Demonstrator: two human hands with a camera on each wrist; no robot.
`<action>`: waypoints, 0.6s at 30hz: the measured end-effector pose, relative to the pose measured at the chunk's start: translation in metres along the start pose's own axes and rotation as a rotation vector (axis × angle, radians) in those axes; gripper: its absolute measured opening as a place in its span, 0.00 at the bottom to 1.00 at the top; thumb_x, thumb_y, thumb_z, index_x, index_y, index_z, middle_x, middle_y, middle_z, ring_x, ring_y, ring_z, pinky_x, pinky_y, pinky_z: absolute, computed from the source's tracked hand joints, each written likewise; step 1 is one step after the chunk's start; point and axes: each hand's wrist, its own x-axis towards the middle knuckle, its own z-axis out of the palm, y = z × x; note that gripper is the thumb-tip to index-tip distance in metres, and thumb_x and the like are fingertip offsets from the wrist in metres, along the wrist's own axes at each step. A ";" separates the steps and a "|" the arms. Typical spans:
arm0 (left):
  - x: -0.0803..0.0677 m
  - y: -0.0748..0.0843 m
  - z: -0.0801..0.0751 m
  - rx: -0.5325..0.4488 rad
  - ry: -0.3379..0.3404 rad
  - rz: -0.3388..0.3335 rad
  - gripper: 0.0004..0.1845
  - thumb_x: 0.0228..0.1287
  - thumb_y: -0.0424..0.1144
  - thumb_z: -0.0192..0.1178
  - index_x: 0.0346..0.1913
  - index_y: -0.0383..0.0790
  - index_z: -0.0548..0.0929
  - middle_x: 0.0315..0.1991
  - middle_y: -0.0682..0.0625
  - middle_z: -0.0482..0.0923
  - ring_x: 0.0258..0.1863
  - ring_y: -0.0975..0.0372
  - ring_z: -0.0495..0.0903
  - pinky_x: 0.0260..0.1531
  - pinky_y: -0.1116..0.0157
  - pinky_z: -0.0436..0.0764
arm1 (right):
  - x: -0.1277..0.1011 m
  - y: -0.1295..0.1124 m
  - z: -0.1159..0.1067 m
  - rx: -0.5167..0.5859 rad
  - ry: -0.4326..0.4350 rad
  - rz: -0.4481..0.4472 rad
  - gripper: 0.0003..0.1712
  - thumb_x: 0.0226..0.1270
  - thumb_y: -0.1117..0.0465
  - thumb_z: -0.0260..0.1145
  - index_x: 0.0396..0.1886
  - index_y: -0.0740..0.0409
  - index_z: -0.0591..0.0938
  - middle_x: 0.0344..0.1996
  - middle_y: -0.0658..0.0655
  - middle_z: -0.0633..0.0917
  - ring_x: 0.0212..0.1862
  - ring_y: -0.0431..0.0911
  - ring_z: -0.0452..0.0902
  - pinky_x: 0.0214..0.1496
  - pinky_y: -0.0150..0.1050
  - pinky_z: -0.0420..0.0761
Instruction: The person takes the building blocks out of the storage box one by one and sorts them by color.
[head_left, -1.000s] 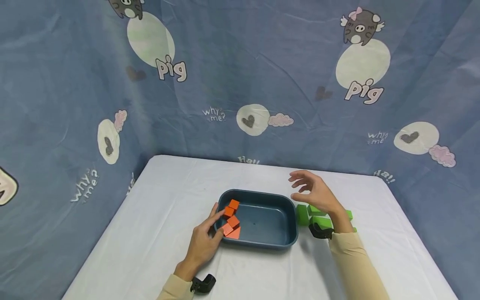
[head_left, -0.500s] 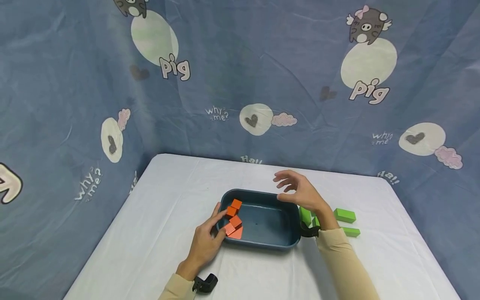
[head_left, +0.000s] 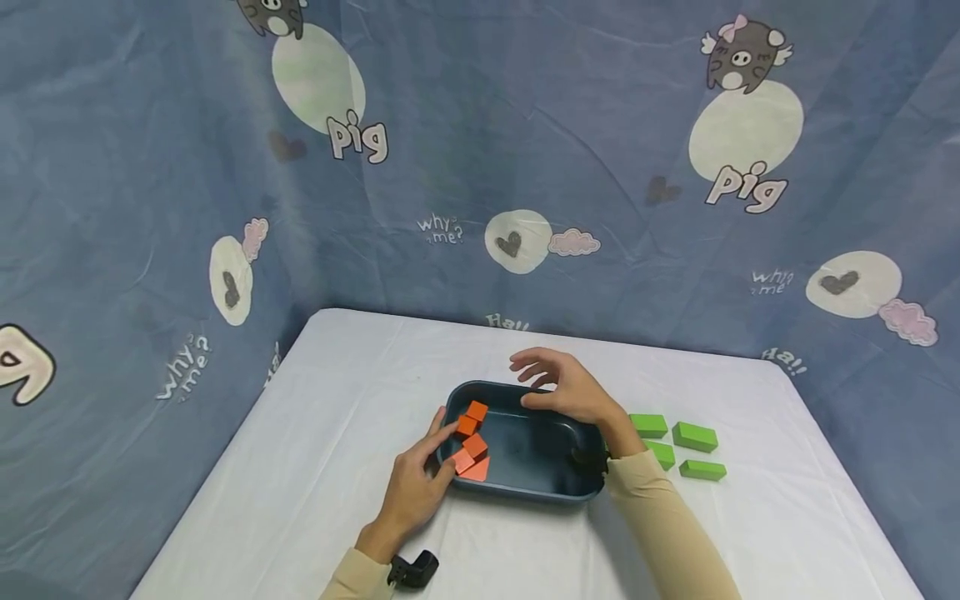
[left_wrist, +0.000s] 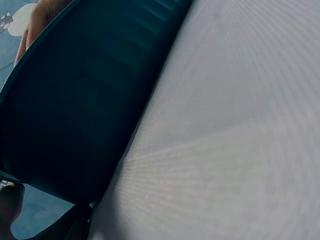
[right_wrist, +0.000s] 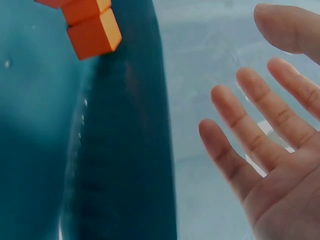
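Observation:
A dark teal rectangular plastic bin point(head_left: 522, 454) rests on the white-covered table. Orange blocks point(head_left: 475, 447) lie in its left end, several of them cubes. My left hand point(head_left: 412, 487) grips that end of the bin, thumb at the near corner and a finger over the rim beside the blocks. The left wrist view shows the bin's outer wall point(left_wrist: 75, 110) close up. Above the bin's far rim, my right hand point(head_left: 566, 387) hovers with spread fingers and holds nothing; the right wrist view shows its bare palm point(right_wrist: 295, 185). The right forearm crosses over the bin's right end.
Several green blocks point(head_left: 695, 436) lie on the table to the right of the bin, some partly behind the right sleeve point(head_left: 660, 517). Blue printed cloth point(head_left: 420, 167) hangs behind and at both sides of the white table point(head_left: 360, 367).
My right hand has moved left, from beside the green blocks to above the bin, uncovering more green blocks. The left hand stays at the bin's left end. The head view has shifted slightly.

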 end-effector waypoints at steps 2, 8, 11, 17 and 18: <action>-0.001 0.000 -0.001 -0.003 -0.004 -0.006 0.28 0.62 0.28 0.64 0.67 0.37 0.79 0.75 0.46 0.64 0.73 0.55 0.65 0.69 0.74 0.59 | 0.005 0.001 0.005 0.001 -0.022 -0.008 0.34 0.55 0.75 0.75 0.63 0.54 0.80 0.53 0.55 0.85 0.52 0.59 0.83 0.54 0.52 0.83; -0.001 0.000 -0.001 0.015 -0.007 -0.008 0.28 0.62 0.28 0.63 0.67 0.37 0.79 0.75 0.45 0.64 0.72 0.54 0.66 0.69 0.74 0.59 | 0.015 0.004 0.017 0.017 -0.089 -0.038 0.34 0.57 0.72 0.75 0.65 0.57 0.79 0.57 0.65 0.83 0.55 0.57 0.83 0.57 0.58 0.81; -0.001 0.001 -0.001 0.025 -0.008 -0.010 0.28 0.62 0.28 0.63 0.67 0.37 0.79 0.75 0.44 0.64 0.72 0.54 0.66 0.69 0.74 0.59 | 0.018 0.006 0.023 0.050 -0.125 -0.035 0.33 0.58 0.71 0.74 0.66 0.58 0.78 0.60 0.69 0.81 0.57 0.60 0.81 0.59 0.59 0.80; 0.000 0.002 -0.002 0.010 -0.023 -0.042 0.28 0.62 0.29 0.63 0.68 0.39 0.79 0.76 0.48 0.63 0.73 0.59 0.65 0.69 0.74 0.59 | 0.023 0.012 0.032 0.104 -0.171 -0.005 0.34 0.59 0.72 0.74 0.67 0.61 0.77 0.62 0.67 0.79 0.61 0.61 0.78 0.62 0.58 0.78; 0.000 0.003 -0.003 0.007 -0.023 -0.044 0.29 0.62 0.29 0.63 0.68 0.40 0.79 0.76 0.48 0.63 0.73 0.59 0.65 0.69 0.74 0.59 | 0.023 0.013 0.033 0.109 -0.176 -0.002 0.35 0.59 0.72 0.74 0.67 0.61 0.77 0.62 0.67 0.79 0.62 0.60 0.78 0.62 0.57 0.78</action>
